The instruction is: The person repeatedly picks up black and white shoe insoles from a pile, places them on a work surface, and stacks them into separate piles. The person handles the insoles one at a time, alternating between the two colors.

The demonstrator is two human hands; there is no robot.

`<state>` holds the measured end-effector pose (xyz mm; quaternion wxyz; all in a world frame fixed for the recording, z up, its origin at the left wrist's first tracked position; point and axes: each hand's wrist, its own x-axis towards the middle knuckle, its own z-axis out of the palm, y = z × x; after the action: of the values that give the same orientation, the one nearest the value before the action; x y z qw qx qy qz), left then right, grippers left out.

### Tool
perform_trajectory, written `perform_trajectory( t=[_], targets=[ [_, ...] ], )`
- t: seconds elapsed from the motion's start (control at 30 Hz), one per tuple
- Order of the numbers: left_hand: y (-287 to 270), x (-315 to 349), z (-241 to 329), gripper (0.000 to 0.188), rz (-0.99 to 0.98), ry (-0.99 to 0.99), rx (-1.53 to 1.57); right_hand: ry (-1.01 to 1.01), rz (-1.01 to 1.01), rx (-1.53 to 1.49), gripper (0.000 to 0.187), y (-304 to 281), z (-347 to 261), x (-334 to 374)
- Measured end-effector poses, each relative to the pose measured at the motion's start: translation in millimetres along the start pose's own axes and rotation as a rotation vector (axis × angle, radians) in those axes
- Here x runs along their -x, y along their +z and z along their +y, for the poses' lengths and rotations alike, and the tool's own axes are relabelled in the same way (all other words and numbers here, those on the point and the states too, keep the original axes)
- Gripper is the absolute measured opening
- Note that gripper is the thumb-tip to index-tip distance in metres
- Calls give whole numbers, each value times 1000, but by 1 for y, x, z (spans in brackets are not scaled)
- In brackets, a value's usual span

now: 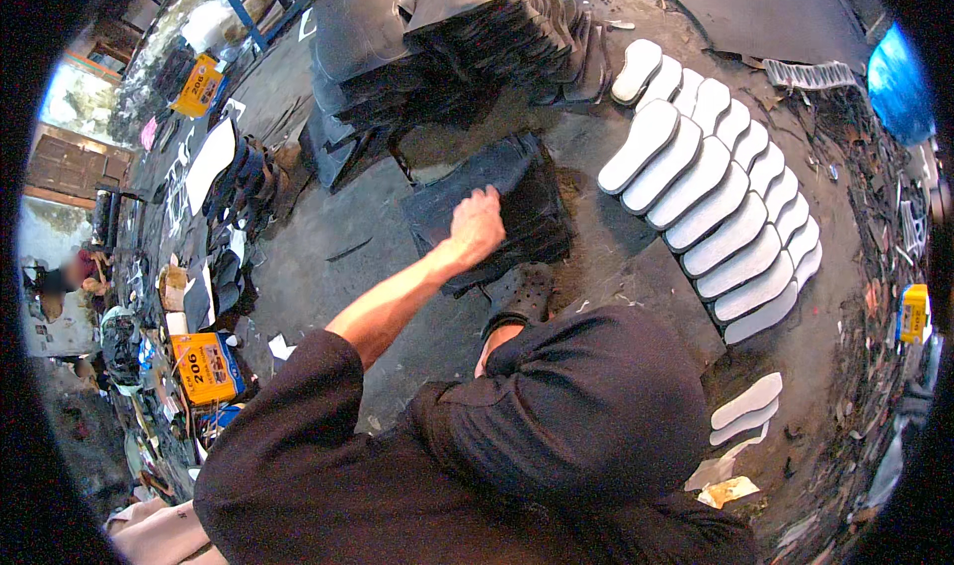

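Head view: a dark, scuffed floor [338,217] carries everything, apparently serving as the work surface because the goods spread so widely. At the upper centre, a tall, uneven pile of curved black sheet pieces [368,33] stands heaped, probably to save ground. At the right, white sole-shaped pieces with dark edges [720,202] lie in two curving rows, each overlapping its neighbour, which likely keeps them compact and easy to lift singly. In the middle of the frame sits a lower stack of flat black sheets [537,197], set between the tall pile and the person, presumably for easy reach. At the left, a yellow-and-blue printed box [207,371] lies among scraps. A black perforated clog [522,292] is planted just beside the lower stack. The left hand [477,224] is over that stack, fingers curled; whether they pinch a sheet I cannot tell. The right hand is out of view, so its state cannot be told.
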<state>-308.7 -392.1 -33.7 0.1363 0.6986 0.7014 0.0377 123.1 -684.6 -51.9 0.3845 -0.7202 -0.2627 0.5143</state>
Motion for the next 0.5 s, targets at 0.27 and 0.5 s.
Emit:
perform_trajectory(
  t=[0.27,0.5],
  targets=[
    [-59,71,81,36,53,374,392,47,-85,-178,42,15,-43,21],
    [-112,73,182,66,-30,1186,529,173,-304,-732,105,-3,-140,30]
  ],
)
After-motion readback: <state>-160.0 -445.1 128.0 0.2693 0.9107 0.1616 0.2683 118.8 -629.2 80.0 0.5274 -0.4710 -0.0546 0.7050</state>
